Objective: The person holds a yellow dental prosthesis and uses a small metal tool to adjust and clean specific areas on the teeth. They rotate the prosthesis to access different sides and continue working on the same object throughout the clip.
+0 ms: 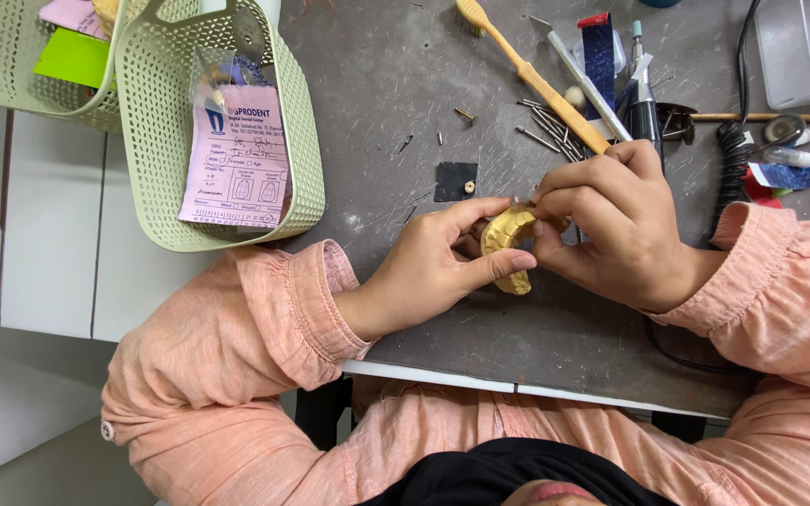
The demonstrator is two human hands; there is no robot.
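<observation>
Scratched grey surface [405, 56], green basket [307, 122] far left | left hand [428, 272], right hand [625, 234] fingers pinch yellow dental cast [506, 234] | cast partly hidden

Both forearms, in loose peach sleeves gathered at the cuffs, come in from the sides and meet at the middle. The left hand [428, 267] lies palm-down, thumb and forefinger stretched out and pinched together. The right hand [622, 230] faces it, fingers [585, 178] curled tight, knuckles raised, wrist bent back. Fingertips of the two hands nearly touch.
</observation>
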